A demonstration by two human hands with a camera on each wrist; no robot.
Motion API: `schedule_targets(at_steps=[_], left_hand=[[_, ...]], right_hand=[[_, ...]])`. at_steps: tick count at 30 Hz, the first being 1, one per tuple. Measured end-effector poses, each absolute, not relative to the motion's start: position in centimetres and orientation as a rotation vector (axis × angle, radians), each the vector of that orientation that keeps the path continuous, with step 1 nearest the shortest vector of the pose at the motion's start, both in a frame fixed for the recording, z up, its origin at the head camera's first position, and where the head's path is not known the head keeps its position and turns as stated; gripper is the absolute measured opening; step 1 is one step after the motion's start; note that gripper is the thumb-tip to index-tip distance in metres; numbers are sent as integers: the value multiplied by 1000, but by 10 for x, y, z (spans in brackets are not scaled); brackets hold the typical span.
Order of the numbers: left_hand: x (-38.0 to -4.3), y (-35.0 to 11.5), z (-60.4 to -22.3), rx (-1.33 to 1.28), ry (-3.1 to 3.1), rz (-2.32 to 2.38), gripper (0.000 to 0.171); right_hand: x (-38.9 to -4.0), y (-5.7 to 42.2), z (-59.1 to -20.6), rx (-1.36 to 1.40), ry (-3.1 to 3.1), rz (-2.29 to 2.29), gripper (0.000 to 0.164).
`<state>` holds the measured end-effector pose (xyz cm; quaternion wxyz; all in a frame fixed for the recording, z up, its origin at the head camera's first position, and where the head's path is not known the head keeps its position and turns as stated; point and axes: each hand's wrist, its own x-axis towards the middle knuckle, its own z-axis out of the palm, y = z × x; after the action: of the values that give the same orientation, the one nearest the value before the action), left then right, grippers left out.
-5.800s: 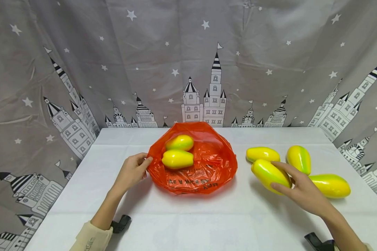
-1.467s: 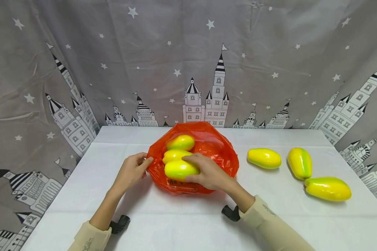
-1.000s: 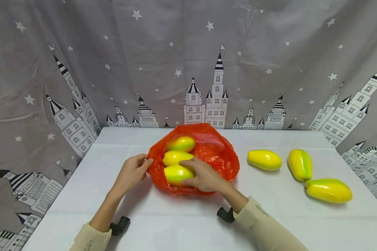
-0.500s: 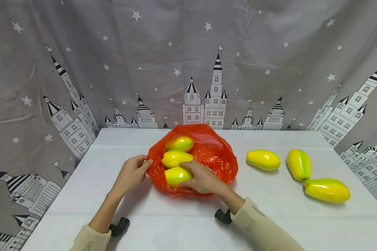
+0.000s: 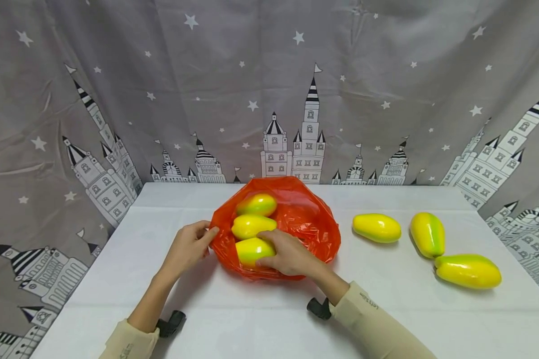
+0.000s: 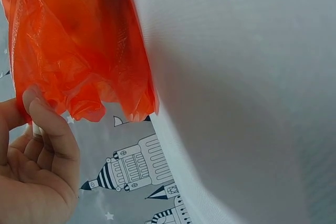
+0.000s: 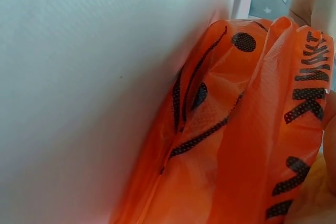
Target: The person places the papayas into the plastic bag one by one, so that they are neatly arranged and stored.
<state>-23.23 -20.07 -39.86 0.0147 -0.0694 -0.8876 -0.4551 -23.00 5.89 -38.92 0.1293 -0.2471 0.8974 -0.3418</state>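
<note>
Your left hand [image 5: 187,249] pinches the left rim of the red plastic bag [image 5: 310,214], which stands open at the center of the frame. Your right hand [image 5: 292,254] reaches inside, thumb and fingers curled around the front yellow fruit [image 5: 250,253] in the bag's lower left. Just above it in the frame lie the middle fruit [image 5: 253,227] and the back fruit [image 5: 259,204], also in the bag. Three loose fruits [image 5: 377,228] rest on the white bench [image 5: 260,324] at center right, before a gray castle-print curtain [image 5: 206,75]. Your right wrist view shows black printing on the bag.
</note>
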Motion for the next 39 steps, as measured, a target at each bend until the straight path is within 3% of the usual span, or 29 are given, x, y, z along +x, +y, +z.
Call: schedule_targets(at_steps=[26, 39], left_hand=[[-229, -202, -398, -197, -2766, -1421, 25], [-227, -202, -395, -224, -2747, -1431, 26]], right_hand=[[-227, 60, -389, -738, 2628, -966, 65], [-220, 72, -382, -801, 2696, -999, 59]])
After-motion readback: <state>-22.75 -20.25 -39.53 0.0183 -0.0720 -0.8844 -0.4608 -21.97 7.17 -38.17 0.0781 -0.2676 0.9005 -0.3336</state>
